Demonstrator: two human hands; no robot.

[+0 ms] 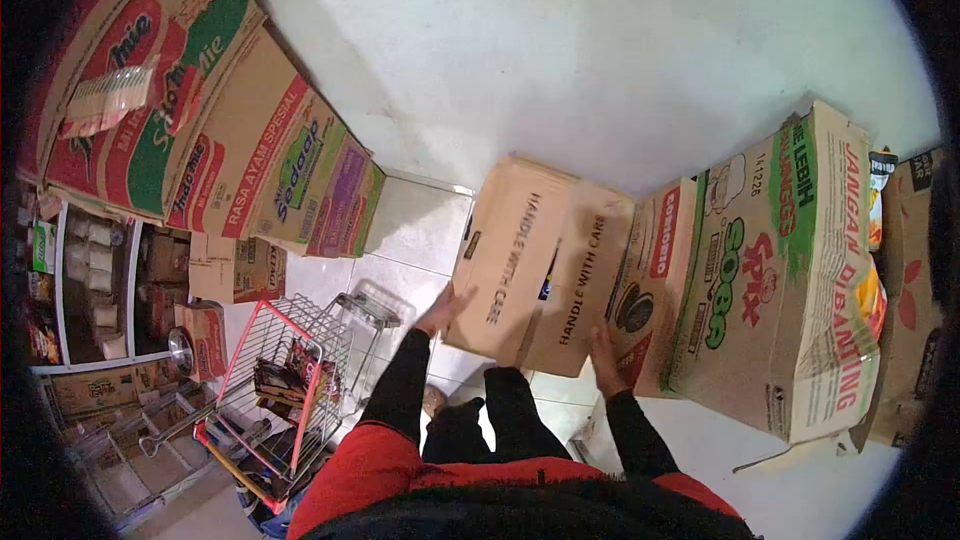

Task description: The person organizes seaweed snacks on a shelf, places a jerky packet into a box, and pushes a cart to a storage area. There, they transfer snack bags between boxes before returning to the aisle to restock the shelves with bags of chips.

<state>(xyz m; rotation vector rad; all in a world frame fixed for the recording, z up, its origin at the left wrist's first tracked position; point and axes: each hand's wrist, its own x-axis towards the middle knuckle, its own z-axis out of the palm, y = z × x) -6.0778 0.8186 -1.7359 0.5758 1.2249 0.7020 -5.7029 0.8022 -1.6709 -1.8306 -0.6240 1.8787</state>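
Observation:
A brown cardboard box printed "HANDLE WITH CARE" on two faces is between my hands, in front of the white wall. My left hand lies against its left side near the lower edge. At the box's lower right, my right hand touches its side, with fingers extended, beside the red-labelled carton. The fingers of both hands are apart. Right of that carton stands a large Soba carton with green and red print. The underside of the held box is hidden.
Stacked noodle cartons stand at the left. Below them are a wire shopping cart with packets inside, a shelf of goods and an orange box. White floor tiles show behind the cart.

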